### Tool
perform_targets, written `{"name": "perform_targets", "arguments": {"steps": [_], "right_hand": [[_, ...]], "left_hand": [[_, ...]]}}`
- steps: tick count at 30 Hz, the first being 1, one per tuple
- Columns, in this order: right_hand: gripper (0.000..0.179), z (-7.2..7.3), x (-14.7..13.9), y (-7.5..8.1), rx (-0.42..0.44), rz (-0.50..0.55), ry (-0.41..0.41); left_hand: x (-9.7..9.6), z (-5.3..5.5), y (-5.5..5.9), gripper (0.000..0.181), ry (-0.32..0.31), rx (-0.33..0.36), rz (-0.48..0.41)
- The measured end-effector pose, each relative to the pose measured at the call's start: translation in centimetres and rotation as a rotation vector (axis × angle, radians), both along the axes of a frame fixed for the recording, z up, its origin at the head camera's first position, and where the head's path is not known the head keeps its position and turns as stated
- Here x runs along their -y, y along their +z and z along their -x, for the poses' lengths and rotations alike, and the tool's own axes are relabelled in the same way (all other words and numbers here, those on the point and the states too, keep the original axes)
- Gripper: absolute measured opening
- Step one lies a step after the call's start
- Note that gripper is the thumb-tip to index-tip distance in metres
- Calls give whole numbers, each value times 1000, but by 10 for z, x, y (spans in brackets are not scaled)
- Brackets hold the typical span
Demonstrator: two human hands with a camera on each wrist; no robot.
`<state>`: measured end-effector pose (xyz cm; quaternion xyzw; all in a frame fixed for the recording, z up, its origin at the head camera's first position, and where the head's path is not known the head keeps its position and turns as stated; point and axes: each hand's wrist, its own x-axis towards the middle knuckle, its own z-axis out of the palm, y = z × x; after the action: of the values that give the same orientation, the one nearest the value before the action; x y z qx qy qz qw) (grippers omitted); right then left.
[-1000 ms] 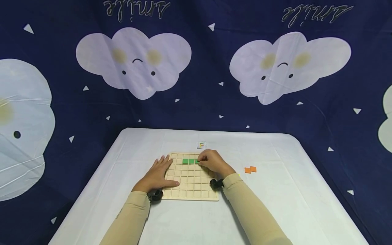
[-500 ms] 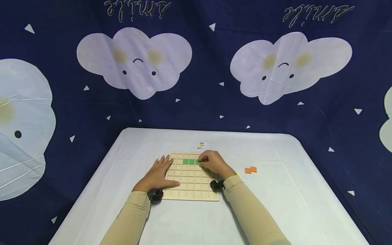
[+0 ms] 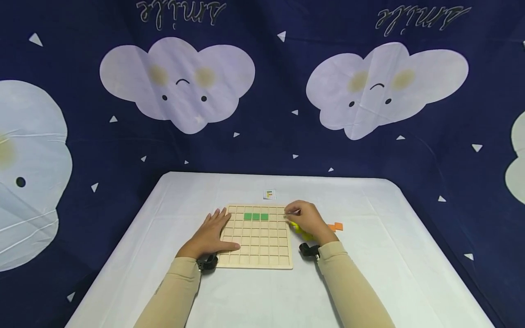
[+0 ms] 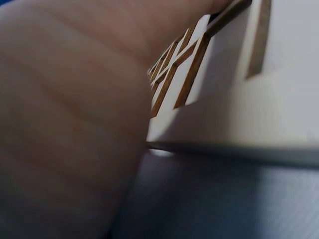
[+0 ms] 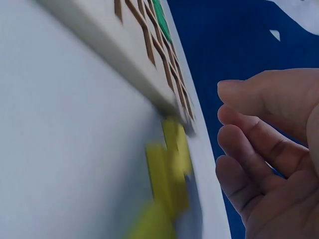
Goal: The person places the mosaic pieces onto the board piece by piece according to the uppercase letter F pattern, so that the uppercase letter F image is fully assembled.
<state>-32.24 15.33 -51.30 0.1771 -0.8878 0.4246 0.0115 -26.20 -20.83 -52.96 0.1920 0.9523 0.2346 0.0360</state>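
Note:
My left hand (image 3: 211, 232) lies spread on the left edge of a wooden grid board (image 3: 256, 241), its thumb reaching over the lower squares. Three green square tiles (image 3: 256, 216) sit side by side in a row near the board's far edge. Just past the right edge is my right hand (image 3: 306, 218), fingers loosely bent and holding nothing. Yellow tiles (image 5: 169, 174) lie on the table below that hand in the right wrist view, beside the board's edge; the hand partly covers them in the head view. The left wrist view shows mostly palm and the board's rim (image 4: 239, 114).
Orange tiles (image 3: 338, 226) lie to the right, partly behind the right wrist. A small printed card (image 3: 269, 194) with a coloured grid pattern rests beyond the board. The table has a white cover (image 3: 197, 191), and a dark blue cloud-print cloth (image 3: 279, 136) hangs behind it.
My right hand has let go of the rightmost green tile, which now shows fully in its square, and moved right, off the board toward the yellow tiles. The left hand stays put.

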Motion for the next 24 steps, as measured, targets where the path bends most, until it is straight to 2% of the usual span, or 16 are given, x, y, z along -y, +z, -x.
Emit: {"name": "perform_targets", "arguments": {"steps": [6,11,16,24], "right_hand": [[18,-5,-24,1,40,-10,-39],[19,-9,-34,-4,71,-34,-21],[23,-12,-34,-10,67,-77,27],[23,-16,-25,-11,44,-88,10]], "left_hand": [[-1,-1,1,123,7,10,1],[0,-2,1,123,11,13,6],[-1,-3,2,122,8,6,-9],[0,-3,0,123,5,8,-10]]}}
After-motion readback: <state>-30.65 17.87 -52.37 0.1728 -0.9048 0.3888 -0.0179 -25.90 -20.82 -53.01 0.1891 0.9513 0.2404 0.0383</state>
